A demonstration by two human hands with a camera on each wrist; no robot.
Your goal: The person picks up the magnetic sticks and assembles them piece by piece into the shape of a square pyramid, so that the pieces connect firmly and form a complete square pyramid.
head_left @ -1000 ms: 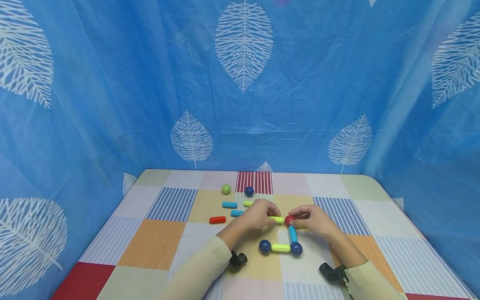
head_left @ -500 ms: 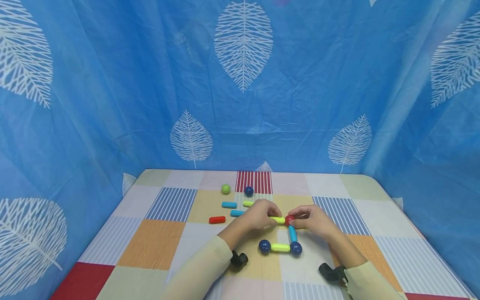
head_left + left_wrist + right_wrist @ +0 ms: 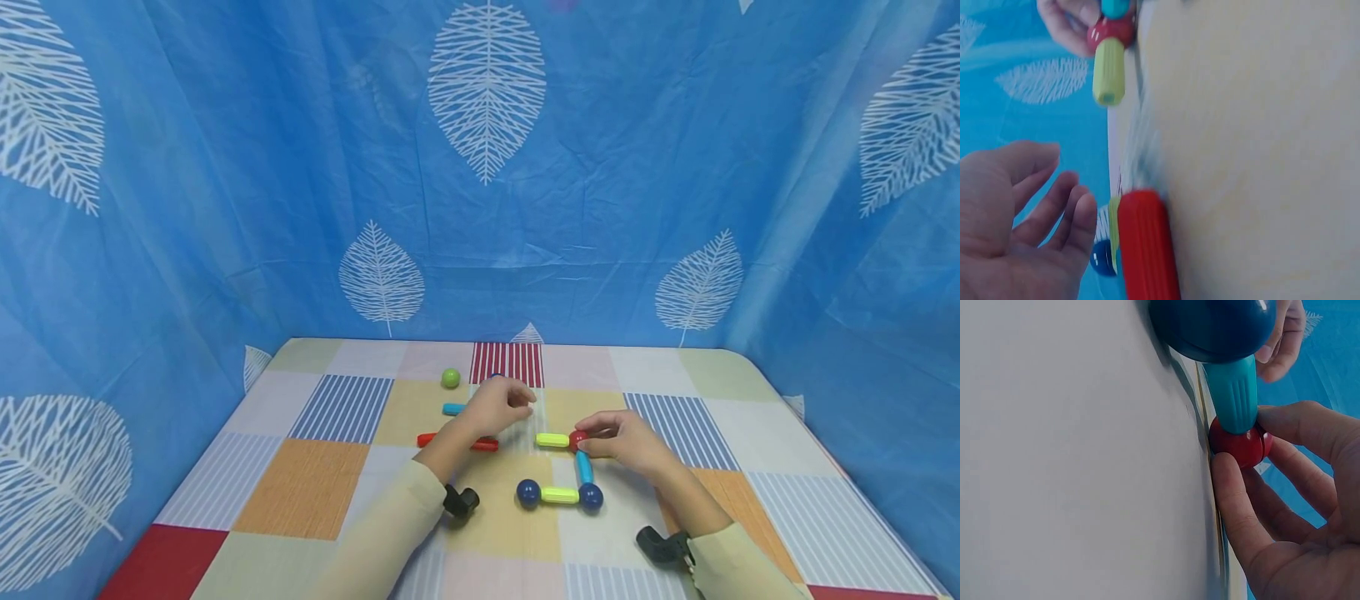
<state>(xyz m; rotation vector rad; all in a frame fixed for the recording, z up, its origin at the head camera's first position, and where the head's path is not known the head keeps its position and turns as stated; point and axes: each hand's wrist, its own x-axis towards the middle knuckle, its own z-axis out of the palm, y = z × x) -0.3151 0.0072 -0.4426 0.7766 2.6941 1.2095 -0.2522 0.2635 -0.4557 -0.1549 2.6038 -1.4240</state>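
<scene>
My right hand (image 3: 628, 443) pinches a red ball (image 3: 577, 441) between thumb and fingers; the right wrist view shows the ball (image 3: 1244, 449) up close. From that ball a yellow-green rod (image 3: 552, 440) points left and a light blue rod (image 3: 584, 468) runs toward me to a dark blue ball (image 3: 591, 497). Another yellow-green rod (image 3: 559, 496) links it to a second dark blue ball (image 3: 528, 493). My left hand (image 3: 497, 410) holds nothing, fingers loosely bent. It is above the loose pieces, close to a red rod (image 3: 1147, 250), and hides some of them in the head view.
A green ball (image 3: 450, 378) lies at the back, and a dark blue ball (image 3: 496, 377) peeks out behind my left hand. A light blue rod (image 3: 453, 409) and another red rod (image 3: 426, 439) lie left of centre. Blue curtains surround the patchwork-covered table (image 3: 300, 487).
The yellow-green rod moved right to meet the red ball. My left hand let go of it and shifted left and back over the loose pieces. My right hand stayed on the ball.
</scene>
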